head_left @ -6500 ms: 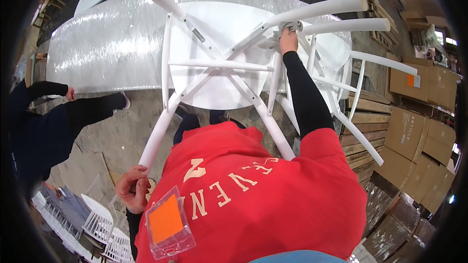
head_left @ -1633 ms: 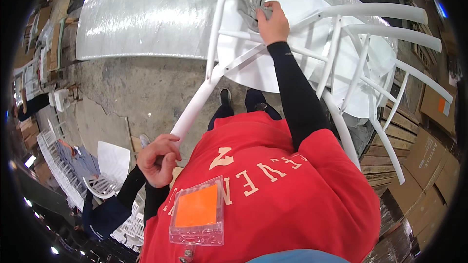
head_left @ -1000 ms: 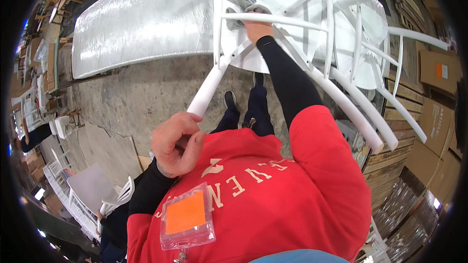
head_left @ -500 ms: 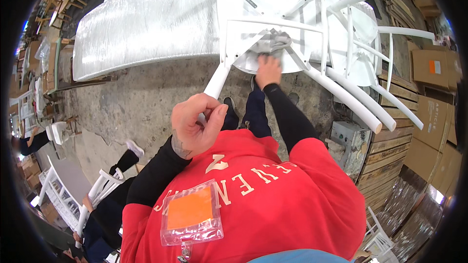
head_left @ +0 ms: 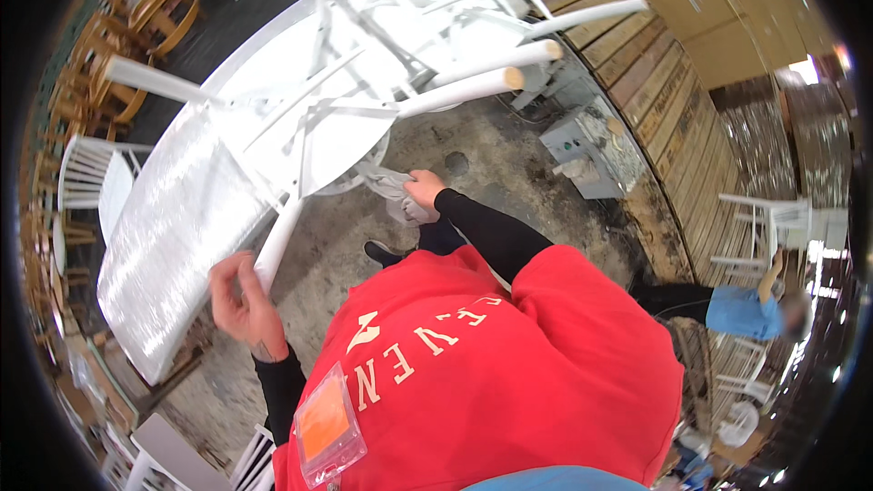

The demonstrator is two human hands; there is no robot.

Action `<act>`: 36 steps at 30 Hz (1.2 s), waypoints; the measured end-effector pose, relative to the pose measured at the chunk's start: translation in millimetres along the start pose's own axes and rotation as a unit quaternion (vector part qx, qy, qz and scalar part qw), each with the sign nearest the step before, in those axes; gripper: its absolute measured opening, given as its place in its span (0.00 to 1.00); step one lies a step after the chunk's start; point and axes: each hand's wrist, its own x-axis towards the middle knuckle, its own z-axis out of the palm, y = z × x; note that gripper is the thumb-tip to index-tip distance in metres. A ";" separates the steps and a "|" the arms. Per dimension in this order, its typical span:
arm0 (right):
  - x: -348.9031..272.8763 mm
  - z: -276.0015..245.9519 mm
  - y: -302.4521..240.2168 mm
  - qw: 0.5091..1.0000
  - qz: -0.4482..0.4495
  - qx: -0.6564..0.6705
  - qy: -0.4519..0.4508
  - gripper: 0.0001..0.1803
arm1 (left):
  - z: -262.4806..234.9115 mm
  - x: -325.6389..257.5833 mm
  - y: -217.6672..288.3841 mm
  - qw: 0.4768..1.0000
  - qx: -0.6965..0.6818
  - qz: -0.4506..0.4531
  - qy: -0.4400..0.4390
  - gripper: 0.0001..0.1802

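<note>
An upturned white chair rests on the wrapped tabletop in front of me, its round seat (head_left: 341, 150) facing down. My left hand (head_left: 241, 305) is at the end of its near-left leg (head_left: 280, 235), fingers curled about the tip, which they partly hide. My right hand (head_left: 425, 189) is closed on a crumpled grey cloth (head_left: 400, 198). That cloth hangs beside the near edge of the seat, and its far end reaches the rim.
Plastic film covers the long table (head_left: 173, 236). More upturned white chairs (head_left: 473, 32) lie beyond. A grey metal box (head_left: 591, 150) and wooden slats (head_left: 650, 82) stand right, below cardboard boxes (head_left: 705, 5). A person in a blue top (head_left: 741, 312) is at far right.
My view has swung to the right. The cloth has come from the underside of the seat to beside its near edge, in my right hand. My left hand stays by the leg.
</note>
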 end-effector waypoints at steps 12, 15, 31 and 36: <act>-91.9 -122.4 125.7 0.795 0.272 0.542 -0.010 0.23 | 124.3 -70.3 52.7 0.952 -0.055 0.070 -0.295 0.08; -108.7 -175.9 134.4 0.700 0.204 0.680 -0.075 0.22 | 228.6 -107.5 28.4 0.886 -0.114 -0.145 -0.424 0.15; -84.5 -334.1 272.1 0.943 0.023 0.248 0.221 0.37 | 459.4 -129.1 138.1 0.675 -0.292 -0.332 -0.591 0.29; -54.9 -446.5 374.1 0.935 0.117 0.114 0.313 0.40 | 476.7 -91.1 108.9 0.798 -0.172 -0.329 -0.475 0.28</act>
